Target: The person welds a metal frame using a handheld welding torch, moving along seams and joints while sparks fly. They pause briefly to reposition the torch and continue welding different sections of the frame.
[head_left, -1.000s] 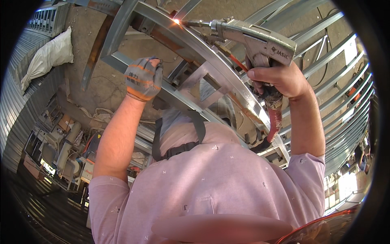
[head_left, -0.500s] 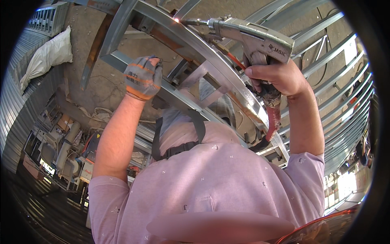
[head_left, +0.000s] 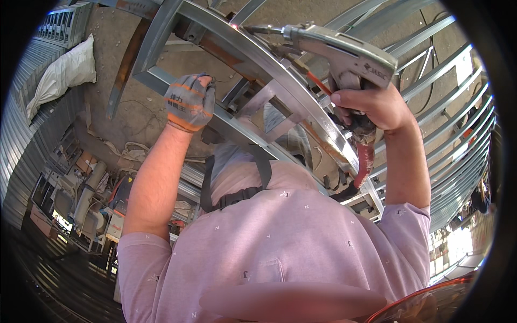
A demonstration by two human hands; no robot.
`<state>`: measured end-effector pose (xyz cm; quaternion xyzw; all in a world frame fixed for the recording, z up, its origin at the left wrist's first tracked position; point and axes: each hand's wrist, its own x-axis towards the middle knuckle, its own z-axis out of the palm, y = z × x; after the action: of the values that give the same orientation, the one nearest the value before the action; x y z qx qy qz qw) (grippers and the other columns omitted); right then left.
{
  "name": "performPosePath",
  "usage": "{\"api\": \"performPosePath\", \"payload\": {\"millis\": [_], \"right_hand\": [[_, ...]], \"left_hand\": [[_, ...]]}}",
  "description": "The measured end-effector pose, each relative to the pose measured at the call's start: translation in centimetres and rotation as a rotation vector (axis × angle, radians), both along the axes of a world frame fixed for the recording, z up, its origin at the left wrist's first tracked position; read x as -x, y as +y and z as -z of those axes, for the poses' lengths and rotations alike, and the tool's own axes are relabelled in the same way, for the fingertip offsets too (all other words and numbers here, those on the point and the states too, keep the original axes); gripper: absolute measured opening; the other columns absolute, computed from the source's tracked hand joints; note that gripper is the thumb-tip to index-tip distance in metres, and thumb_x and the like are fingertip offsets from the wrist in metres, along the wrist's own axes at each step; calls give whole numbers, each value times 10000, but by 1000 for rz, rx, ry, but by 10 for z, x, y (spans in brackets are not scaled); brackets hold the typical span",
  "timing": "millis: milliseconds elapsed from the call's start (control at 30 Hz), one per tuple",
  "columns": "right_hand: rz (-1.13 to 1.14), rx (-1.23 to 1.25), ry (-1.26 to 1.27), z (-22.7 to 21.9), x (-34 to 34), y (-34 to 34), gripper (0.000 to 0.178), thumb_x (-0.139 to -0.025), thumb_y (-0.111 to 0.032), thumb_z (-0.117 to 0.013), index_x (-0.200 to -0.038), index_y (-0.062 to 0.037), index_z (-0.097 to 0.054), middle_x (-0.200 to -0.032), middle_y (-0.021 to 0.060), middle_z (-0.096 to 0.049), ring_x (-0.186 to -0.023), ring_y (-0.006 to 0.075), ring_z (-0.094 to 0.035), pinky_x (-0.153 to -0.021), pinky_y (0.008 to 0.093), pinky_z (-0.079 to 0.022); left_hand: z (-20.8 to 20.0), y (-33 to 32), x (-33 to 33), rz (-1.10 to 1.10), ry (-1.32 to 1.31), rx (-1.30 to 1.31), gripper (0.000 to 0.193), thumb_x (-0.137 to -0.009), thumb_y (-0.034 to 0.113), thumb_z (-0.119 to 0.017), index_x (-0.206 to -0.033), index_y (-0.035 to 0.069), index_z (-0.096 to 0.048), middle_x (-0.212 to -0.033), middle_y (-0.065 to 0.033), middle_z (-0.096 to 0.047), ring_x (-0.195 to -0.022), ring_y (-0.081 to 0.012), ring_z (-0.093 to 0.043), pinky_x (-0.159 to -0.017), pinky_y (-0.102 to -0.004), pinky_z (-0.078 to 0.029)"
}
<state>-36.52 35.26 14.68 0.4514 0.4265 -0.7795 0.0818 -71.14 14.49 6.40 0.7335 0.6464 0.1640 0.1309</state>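
Note:
My bare right hand (head_left: 369, 105) is wrapped round the grip of a silver, pistol-shaped welding gun (head_left: 344, 49). The gun's narrow nozzle (head_left: 264, 30) points left, its tip a little apart from a small glowing spot on a curved metal frame (head_left: 258, 54). A red-sleeved cable (head_left: 365, 161) hangs from the grip. My left hand (head_left: 191, 102), in a grey and orange work glove, is closed in a fist over a straight galvanized bar (head_left: 153, 77) of the frame. Whatever the curled fingers might hold is hidden.
Curved metal rails (head_left: 431, 121) fan out on the right. A white sack (head_left: 64, 75) lies at the far left beside corrugated sheets (head_left: 21, 140). Equipment and boxes (head_left: 86, 199) clutter the lower left. Brown dusty floor (head_left: 124, 32) shows between the frame parts.
The welding gun and my right hand have shifted slightly right, drawing the nozzle away from the weld spot. The bright glow there has shrunk. My left hand stays in place.

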Motion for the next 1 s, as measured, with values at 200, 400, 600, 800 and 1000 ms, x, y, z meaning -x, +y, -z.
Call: {"api": "performPosePath", "payload": {"millis": [200, 400, 600, 800, 1000], "right_hand": [[132, 36, 25, -20, -39, -9, 330, -845, -34, -810, -1143, 38, -687, -893, 74, -687, -682, 129, -644, -577, 277, -532], [111, 143, -33, -20, -72, -29, 342, -849, -15, -807, -1159, 31, -670, -894, 67, -671, -706, 144, -644, -580, 299, -542], [57, 27, -52, -14, -74, -41, 351, -825, 1, -799, -1150, 46, -676, -895, 85, -677, -693, 142, -641, -579, 286, -520], [31, 0, -24, -11, -76, -41, 316, -830, 2, -799, -1123, 48, -690, -901, 87, -682, -702, 149, -644, -589, 295, -525], [21, 49, -79, -12, -74, -40, 289, -828, -67, -816, -1088, 10, -715, -884, 47, -688, -745, 121, -653, -643, 303, -550]], "left_hand": [[0, -2, 0, 1, -10, -15, 188, -821, 75, -712, -1002, 90, -661, -917, -125, -731, -836, -349, -718, -749, -464, -588], [-2, -1, -2, -15, -10, -14, 191, -848, 53, -696, -1038, 78, -702, -969, -149, -738, -879, -374, -718, -778, -455, -578], [3, 0, 1, -4, 3, -4, 199, -815, 95, -716, -1013, 90, -693, -959, -139, -748, -878, -365, -729, -773, -459, -600], [2, -2, 1, -7, -6, 12, 170, -863, 45, -677, -1028, 70, -706, -966, -162, -741, -892, -385, -719, -802, -465, -583], [3, -3, 2, 2, 7, 36, 176, -871, 40, -675, -1042, 70, -703, -971, -165, -741, -896, -391, -722, -807, -465, -587]]}}
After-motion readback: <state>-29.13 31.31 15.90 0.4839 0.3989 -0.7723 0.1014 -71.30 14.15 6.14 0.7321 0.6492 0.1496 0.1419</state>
